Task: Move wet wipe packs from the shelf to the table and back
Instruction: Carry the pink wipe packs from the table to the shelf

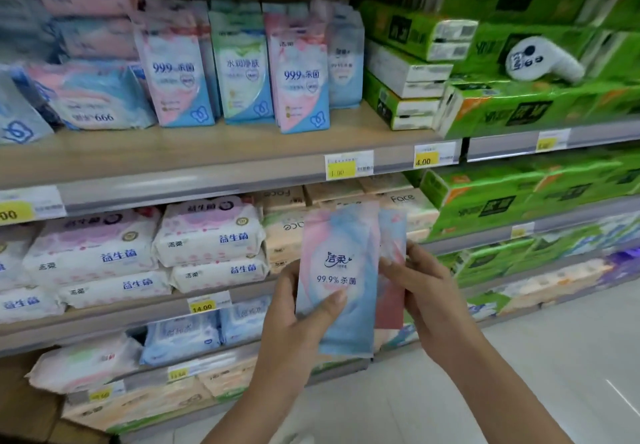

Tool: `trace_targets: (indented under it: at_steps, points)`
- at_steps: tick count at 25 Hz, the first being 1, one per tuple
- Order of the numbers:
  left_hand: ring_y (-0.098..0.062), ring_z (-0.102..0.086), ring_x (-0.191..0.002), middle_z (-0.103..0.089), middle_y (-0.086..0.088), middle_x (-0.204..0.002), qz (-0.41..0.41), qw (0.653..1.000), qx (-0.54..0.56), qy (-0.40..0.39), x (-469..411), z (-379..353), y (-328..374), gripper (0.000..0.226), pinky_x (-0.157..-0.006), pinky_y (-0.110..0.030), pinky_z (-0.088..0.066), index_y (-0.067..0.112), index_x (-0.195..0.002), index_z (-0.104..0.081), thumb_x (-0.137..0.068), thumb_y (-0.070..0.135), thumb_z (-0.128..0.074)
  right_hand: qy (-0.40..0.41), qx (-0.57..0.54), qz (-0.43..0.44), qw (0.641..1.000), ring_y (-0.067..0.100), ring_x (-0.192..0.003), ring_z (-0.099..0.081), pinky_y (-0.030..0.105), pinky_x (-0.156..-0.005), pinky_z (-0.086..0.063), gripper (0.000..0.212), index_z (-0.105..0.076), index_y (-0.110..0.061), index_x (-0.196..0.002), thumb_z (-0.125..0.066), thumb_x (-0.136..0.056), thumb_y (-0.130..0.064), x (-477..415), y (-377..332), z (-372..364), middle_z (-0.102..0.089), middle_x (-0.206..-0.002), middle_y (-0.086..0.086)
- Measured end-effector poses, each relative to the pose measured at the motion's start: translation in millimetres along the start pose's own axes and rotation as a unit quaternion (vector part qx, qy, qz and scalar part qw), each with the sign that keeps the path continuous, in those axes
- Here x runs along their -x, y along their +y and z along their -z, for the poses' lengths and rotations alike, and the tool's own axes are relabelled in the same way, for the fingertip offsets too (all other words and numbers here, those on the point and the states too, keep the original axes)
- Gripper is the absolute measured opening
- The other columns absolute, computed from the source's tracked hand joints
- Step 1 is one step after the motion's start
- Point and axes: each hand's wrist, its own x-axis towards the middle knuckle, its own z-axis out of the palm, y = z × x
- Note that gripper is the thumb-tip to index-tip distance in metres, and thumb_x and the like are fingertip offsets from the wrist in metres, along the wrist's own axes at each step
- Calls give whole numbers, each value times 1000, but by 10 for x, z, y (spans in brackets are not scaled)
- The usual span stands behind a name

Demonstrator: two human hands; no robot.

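My left hand [298, 319] grips a pink-and-blue wet wipe pack [337, 263] upright in front of the shelves, thumb across its front. Behind it to the right is a second pink wet wipe pack [391, 291], which my right hand [419, 287] pinches along its right edge. Both packs are held at the height of the second shelf. Above them, on the upper shelf [214, 156], several similar wipe packs [301, 76] stand upright in a row, with bare shelf board in front of them.
Green tissue bundles [519, 111] fill the right of the shelves, with a white controller-like device [540, 59] lying on them. Large white wipe packs [207, 232] sit on the second shelf. Price tags line the shelf edges. Pale floor [554, 357] lies at the lower right.
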Motion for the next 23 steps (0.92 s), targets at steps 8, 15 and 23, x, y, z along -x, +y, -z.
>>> trace_targets:
  at_steps: [8,15,23]
  points:
    - [-13,-67,-97,-71,7,-103,-144,989,-34,19,-1127,-232,632,49,-77,-27,-55,27,-113,-59,-70,31,-81,-102,9,100,990,14,-91,-68,24,-73,-55,41,-65,-19,-114,-61,-77,-36,-974,-821,-281,-73,-102,-1]
    - [-16,-59,-113,-60,-2,-122,-236,962,-123,63,-1913,-434,1049,56,-91,-35,-52,24,-125,-51,-76,41,-74,-198,76,220,952,17,-99,-68,30,-71,-57,49,-53,-15,-120,-69,-77,1,-1766,-1306,-458,-70,-108,1]
    - [-12,-52,-114,-57,2,-118,-220,935,-240,137,-2288,-451,905,45,-98,-38,-45,20,-121,-49,-82,24,-71,-243,72,231,939,19,-111,-61,32,-90,-52,51,-44,-9,-127,-61,-81,3,-2359,-1039,-477,-62,-119,7]
